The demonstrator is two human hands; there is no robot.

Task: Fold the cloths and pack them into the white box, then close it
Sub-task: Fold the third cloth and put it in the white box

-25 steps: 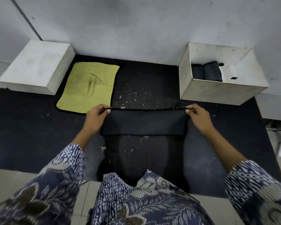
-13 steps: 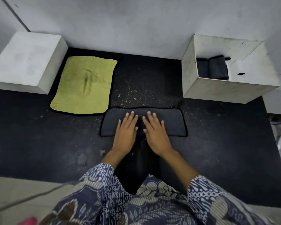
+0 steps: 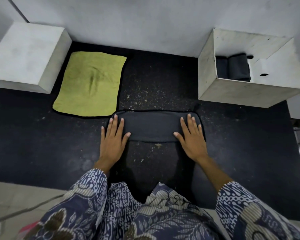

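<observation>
Head view: dark mat [image 3: 154, 80] below grey wall [image 3: 145, 23]; two white boxes, one at ten o'clock [image 3: 24, 54], one at two o'clock [image 3: 232, 90]; one yellow cloth [image 3: 90, 85]; flat left grip [image 3: 112, 141] and right grip [image 3: 191, 137] press one dark cloth [image 3: 152, 127].

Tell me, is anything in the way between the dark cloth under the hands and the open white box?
Nothing visible blocks it. The dark cloth lies on the black mat, and only bare, crumb-speckled mat lies between it and the open white box. Folded dark cloths already sit inside.

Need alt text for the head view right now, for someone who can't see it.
Left hand and right hand press flat on the ends of a folded black cloth on a dark mat. A yellow cloth lies unfolded; the open white box holds dark cloths.
</observation>
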